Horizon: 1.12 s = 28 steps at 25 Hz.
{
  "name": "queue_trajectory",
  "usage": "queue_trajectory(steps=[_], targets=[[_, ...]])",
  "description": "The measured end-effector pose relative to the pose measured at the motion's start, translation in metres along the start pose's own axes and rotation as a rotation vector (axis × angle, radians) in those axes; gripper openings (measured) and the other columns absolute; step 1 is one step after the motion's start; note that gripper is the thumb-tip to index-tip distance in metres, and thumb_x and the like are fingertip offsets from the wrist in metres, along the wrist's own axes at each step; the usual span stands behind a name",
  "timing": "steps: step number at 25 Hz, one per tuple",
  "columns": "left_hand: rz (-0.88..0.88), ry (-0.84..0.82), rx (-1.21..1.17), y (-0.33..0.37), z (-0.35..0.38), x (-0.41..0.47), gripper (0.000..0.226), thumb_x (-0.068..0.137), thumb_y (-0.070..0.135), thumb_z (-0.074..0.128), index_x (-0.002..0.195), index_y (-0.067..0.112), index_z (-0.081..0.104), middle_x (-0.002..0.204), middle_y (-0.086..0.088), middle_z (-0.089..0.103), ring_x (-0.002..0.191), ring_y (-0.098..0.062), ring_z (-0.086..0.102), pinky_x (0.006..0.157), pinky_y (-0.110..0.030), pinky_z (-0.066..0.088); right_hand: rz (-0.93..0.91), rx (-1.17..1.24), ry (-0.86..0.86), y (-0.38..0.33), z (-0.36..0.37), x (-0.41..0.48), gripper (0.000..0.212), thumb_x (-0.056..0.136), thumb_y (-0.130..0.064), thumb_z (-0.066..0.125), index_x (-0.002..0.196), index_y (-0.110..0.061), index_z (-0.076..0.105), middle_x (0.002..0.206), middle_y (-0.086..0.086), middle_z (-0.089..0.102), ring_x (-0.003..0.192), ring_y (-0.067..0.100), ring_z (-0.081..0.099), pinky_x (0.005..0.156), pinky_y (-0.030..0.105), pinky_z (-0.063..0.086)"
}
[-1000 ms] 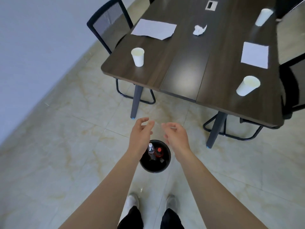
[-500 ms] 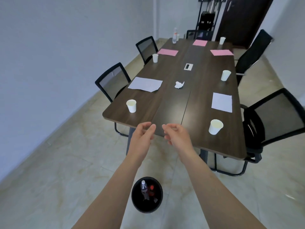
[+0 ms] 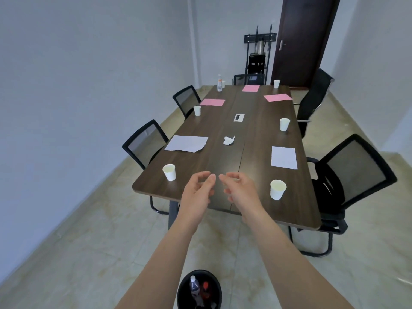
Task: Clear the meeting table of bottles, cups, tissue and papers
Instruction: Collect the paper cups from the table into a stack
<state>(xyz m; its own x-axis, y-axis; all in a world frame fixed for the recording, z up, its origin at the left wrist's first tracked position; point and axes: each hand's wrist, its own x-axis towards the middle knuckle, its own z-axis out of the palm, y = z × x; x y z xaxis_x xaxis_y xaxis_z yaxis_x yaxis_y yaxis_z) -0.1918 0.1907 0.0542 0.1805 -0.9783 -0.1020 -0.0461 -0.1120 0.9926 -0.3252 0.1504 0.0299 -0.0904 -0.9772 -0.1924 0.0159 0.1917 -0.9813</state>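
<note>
Status: you're early in the job. Bin (image 3: 181, 293) on the floor at your feet, short of the near end of the table (image 3: 225, 197), has two bottles in it upright: one dark w/ white cap (image 3: 194, 288), one w/ red cap (image 3: 205, 289). Can't tell what else is in there.

Left on the table, going from the near end: cup near-left corner (image 3: 169, 172), cup near-right (image 3: 277, 189), white sheet left side (image 3: 186, 143), white sheet right side (image 3: 284, 157), crumpled tissue (image 3: 228, 140) mid-table, cup right edge (image 3: 284, 124), cup left edge (image 3: 197, 110), 3 pink sheets toward the far end (image 3: 212, 102) (image 3: 251, 88) (image 3: 277, 97), bottle far-left corner (image 3: 219, 83), cup far-right corner (image 3: 277, 84). So 5 cups, 5 papers, 1 tissue, 1 bottle to go.

Your left hand (image 3: 197, 194) and right hand (image 3: 240, 190): both empty, fingers loosely curled, fingertips nearly meeting, hovering over the near edge of the table, btwn the two near cups. Those cups look like the closest picks.
</note>
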Motion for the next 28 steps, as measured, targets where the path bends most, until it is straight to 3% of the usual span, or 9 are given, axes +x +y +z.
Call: queue_trajectory(steps=[4, 11, 15, 19, 23, 25, 28], targets=[[0.011, -0.056, 0.025, 0.004, 0.026, -0.001, 0.019, 0.105, 0.04, 0.061, 0.121, 0.032, 0.067, 0.117, -0.011, 0.075, 0.112, -0.026, 0.072, 0.091, -0.034, 0.056, -0.007, -0.017, 0.069, 0.002, -0.034, -0.001, 0.046, 0.08, -0.053, 0.077, 0.117, -0.028, 0.067, 0.113, -0.003, 0.071, 0.103, 0.019, 0.07, 0.09, 0.039, 0.054], [0.034, -0.173, 0.086, 0.008, 0.077, -0.001, 0.017, 0.105, 0.038, 0.062, 0.118, 0.03, 0.068, 0.113, -0.004, 0.076, 0.105, -0.018, 0.074, 0.083, -0.027, 0.055, -0.015, 0.011, 0.187, 0.0, -0.098, -0.006, 0.043, 0.088, -0.046, 0.077, 0.123, -0.024, 0.064, 0.114, -0.003, 0.069, 0.103, 0.018, 0.069, 0.089, 0.038, 0.054], [0.039, -0.242, 0.119, 0.005, 0.108, 0.008, 0.018, 0.105, 0.038, 0.062, 0.119, 0.03, 0.069, 0.111, 0.001, 0.076, 0.1, -0.015, 0.074, 0.097, -0.039, 0.056, 0.014, 0.006, 0.248, 0.005, -0.133, -0.004, 0.044, 0.089, -0.045, 0.076, 0.126, -0.024, 0.064, 0.117, 0.0, 0.069, 0.1, 0.014, 0.067, 0.094, 0.036, 0.056], [0.002, -0.303, 0.169, -0.005, 0.138, 0.028, 0.02, 0.105, 0.039, 0.062, 0.119, 0.028, 0.07, 0.112, 0.004, 0.076, 0.098, -0.011, 0.074, 0.102, -0.041, 0.054, 0.075, -0.005, 0.315, 0.019, -0.16, 0.005, 0.045, 0.088, -0.049, 0.075, 0.126, -0.028, 0.064, 0.12, -0.004, 0.069, 0.107, 0.015, 0.068, 0.102, 0.045, 0.056], [-0.022, -0.39, 0.185, -0.012, 0.177, 0.065, 0.013, 0.105, 0.04, 0.061, 0.108, 0.031, 0.07, 0.11, 0.004, 0.075, 0.102, -0.018, 0.072, 0.091, -0.033, 0.054, 0.132, -0.051, 0.356, 0.03, -0.181, 0.031, 0.04, 0.091, -0.047, 0.075, 0.124, -0.027, 0.063, 0.118, -0.007, 0.068, 0.11, 0.015, 0.067, 0.104, 0.046, 0.055], [-0.044, -0.453, 0.202, -0.019, 0.199, 0.094, 0.018, 0.104, 0.043, 0.061, 0.111, 0.029, 0.071, 0.113, 0.006, 0.074, 0.103, -0.016, 0.072, 0.084, -0.029, 0.052, 0.162, -0.093, 0.36, 0.032, -0.19, 0.059, 0.039, 0.091, -0.047, 0.075, 0.123, -0.029, 0.062, 0.116, -0.009, 0.067, 0.11, 0.015, 0.067, 0.105, 0.046, 0.054], [-0.082, -0.506, 0.26, -0.039, 0.228, 0.142, 0.042, 0.094, 0.058, 0.064, 0.117, 0.024, 0.072, 0.119, 0.004, 0.073, 0.11, -0.017, 0.07, 0.095, -0.035, 0.057, 0.218, -0.139, 0.361, 0.039, -0.201, 0.099, 0.043, 0.09, -0.049, 0.075, 0.125, -0.029, 0.061, 0.116, -0.01, 0.065, 0.11, 0.015, 0.067, 0.106, 0.046, 0.054]])
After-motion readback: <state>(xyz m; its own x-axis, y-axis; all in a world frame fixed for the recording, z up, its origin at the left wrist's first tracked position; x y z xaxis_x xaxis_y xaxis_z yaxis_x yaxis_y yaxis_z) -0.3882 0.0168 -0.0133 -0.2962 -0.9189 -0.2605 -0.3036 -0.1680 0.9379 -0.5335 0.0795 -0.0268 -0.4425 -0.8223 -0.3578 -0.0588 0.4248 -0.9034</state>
